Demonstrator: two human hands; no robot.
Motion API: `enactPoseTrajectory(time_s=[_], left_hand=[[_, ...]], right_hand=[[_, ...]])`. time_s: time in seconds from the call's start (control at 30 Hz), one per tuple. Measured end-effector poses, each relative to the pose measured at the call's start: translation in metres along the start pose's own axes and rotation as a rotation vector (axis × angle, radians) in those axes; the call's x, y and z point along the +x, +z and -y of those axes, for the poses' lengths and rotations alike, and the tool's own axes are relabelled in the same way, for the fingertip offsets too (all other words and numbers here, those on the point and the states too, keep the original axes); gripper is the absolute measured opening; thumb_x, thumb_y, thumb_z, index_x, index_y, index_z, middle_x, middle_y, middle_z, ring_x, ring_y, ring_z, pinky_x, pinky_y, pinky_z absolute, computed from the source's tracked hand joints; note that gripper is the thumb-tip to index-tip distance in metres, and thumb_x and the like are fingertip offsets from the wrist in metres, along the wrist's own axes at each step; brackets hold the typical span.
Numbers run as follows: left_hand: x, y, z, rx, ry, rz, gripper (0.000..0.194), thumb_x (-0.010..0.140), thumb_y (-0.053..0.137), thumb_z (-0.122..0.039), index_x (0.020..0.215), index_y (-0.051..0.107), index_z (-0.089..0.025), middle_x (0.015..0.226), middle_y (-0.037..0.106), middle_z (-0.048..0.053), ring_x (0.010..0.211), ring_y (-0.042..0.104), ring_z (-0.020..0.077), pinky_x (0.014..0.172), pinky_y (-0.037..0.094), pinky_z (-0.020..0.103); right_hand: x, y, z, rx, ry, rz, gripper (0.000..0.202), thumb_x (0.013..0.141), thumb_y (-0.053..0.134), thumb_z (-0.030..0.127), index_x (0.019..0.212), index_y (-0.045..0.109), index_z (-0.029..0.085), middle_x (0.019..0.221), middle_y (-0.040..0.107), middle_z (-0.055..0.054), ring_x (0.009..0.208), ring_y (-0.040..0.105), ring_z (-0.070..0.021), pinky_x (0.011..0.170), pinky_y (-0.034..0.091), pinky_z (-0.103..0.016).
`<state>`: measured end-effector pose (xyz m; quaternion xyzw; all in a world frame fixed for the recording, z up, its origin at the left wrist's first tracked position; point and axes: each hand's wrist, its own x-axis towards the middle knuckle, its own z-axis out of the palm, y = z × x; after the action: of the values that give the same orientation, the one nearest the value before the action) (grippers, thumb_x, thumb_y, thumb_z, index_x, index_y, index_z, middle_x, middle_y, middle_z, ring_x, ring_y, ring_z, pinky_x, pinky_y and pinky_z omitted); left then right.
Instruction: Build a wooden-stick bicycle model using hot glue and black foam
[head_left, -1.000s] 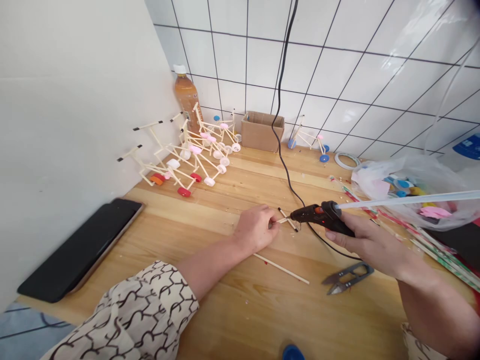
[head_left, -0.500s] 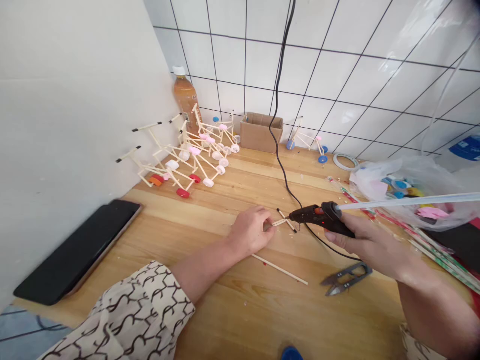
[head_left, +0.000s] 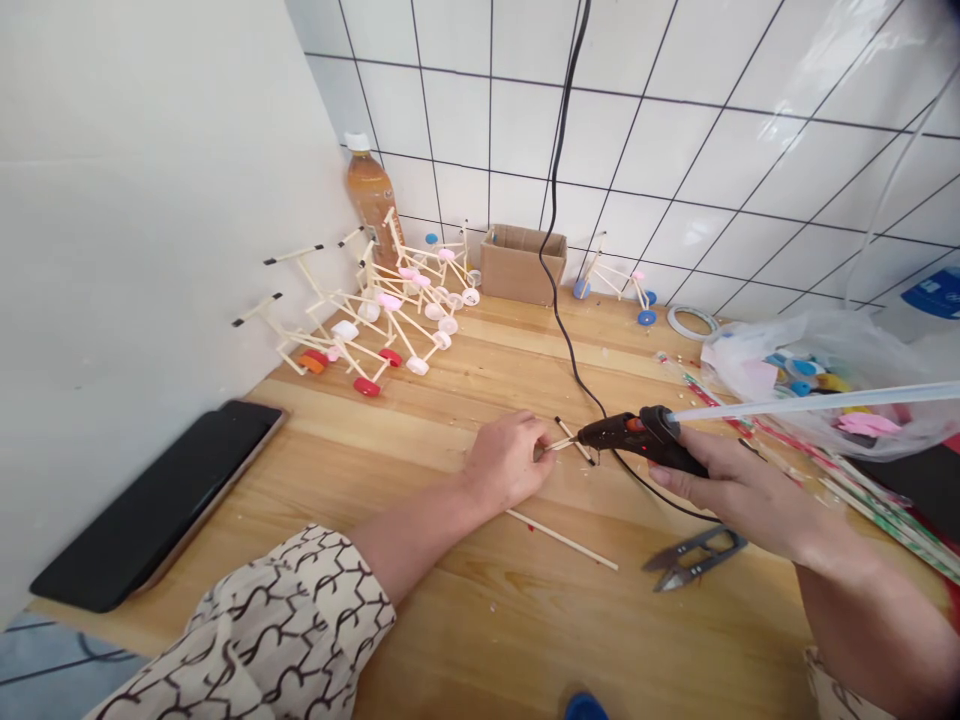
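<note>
My left hand (head_left: 510,458) is closed in a pinch on a thin wooden stick (head_left: 559,444), most of it hidden by the fingers. The stick's free end meets a short black-tipped stick (head_left: 584,453) lying on the table. In my right hand (head_left: 750,490) is a black hot glue gun (head_left: 634,440), with a long clear glue stick (head_left: 810,401) coming out of its back. The gun's nozzle is right at the place where the two sticks meet. Nearer to me lie a loose stick (head_left: 566,540) and thread snips (head_left: 696,557).
Several stick frames with bottle-cap wheels (head_left: 366,386) stand at the left by a drink bottle (head_left: 371,185). Behind are a cardboard box (head_left: 523,265) and a tape roll (head_left: 691,321). A black cord (head_left: 564,340) crosses the table. A phone (head_left: 157,505) lies left, a plastic bag (head_left: 750,345) right.
Almost nothing differs. The glue gun's nozzle has shifted very slightly left, still at the sticks, and my left hand keeps its pinch.
</note>
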<state>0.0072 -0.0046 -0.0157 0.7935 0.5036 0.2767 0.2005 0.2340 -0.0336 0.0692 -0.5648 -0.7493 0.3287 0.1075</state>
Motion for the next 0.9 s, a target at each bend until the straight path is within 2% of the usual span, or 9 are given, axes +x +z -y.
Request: enactPoseTrajectory(time_s=[0.1, 0.27, 0.4, 0.77, 0.9], left_hand=[[-0.0001, 0.0002, -0.0005, 0.001, 0.000, -0.005, 0.005, 0.069, 0.056, -0.021, 0.065, 0.058, -0.019, 0.071, 0.061, 0.000, 0.070, 0.057, 0.0143, 0.063, 0.042, 0.025], [0.0000, -0.0002, -0.0012, 0.013, -0.009, 0.002, 0.006, 0.070, 0.056, -0.021, 0.065, 0.059, -0.019, 0.070, 0.060, 0.000, 0.070, 0.057, 0.0142, 0.063, 0.042, 0.025], [0.0003, -0.0012, -0.0023, 0.011, -0.020, 0.006, 0.005, 0.069, 0.056, -0.020, 0.065, 0.059, -0.019, 0.070, 0.060, 0.000, 0.070, 0.057, 0.0140, 0.063, 0.042, 0.024], [0.0000, -0.0023, -0.0027, 0.013, -0.017, 0.009, 0.007, 0.070, 0.054, -0.021, 0.065, 0.058, -0.019, 0.070, 0.061, 0.000, 0.069, 0.057, 0.0139, 0.062, 0.041, 0.024], [0.0003, -0.0029, -0.0032, 0.011, -0.021, 0.021, 0.008, 0.071, 0.054, -0.021, 0.065, 0.059, -0.019, 0.071, 0.061, 0.000, 0.069, 0.057, 0.0140, 0.063, 0.042, 0.024]], right_hand=[[-0.0003, 0.0001, -0.0006, 0.002, -0.010, 0.006, 0.040, 0.082, 0.047, 0.047, 0.111, 0.056, 0.020, 0.095, 0.065, -0.004, 0.096, 0.056, -0.0274, 0.079, 0.047, -0.036], [-0.0007, 0.0007, -0.0004, 0.001, -0.008, -0.006, 0.037, 0.081, 0.048, 0.045, 0.105, 0.059, 0.020, 0.088, 0.065, -0.004, 0.092, 0.057, -0.0267, 0.076, 0.047, -0.035], [-0.0006, 0.0015, -0.0004, -0.009, 0.009, 0.005, 0.035, 0.081, 0.048, 0.044, 0.103, 0.059, 0.019, 0.097, 0.065, -0.004, 0.092, 0.057, -0.0261, 0.075, 0.047, -0.035], [-0.0002, -0.0001, -0.0032, -0.054, -0.002, 0.004, 0.038, 0.082, 0.045, 0.048, 0.104, 0.057, 0.019, 0.097, 0.065, -0.005, 0.091, 0.056, -0.0267, 0.076, 0.046, -0.036], [-0.0001, 0.0001, -0.0029, -0.075, 0.003, -0.021, 0.037, 0.081, 0.047, 0.047, 0.102, 0.059, 0.019, 0.094, 0.066, -0.004, 0.085, 0.058, -0.0250, 0.072, 0.047, -0.034]])
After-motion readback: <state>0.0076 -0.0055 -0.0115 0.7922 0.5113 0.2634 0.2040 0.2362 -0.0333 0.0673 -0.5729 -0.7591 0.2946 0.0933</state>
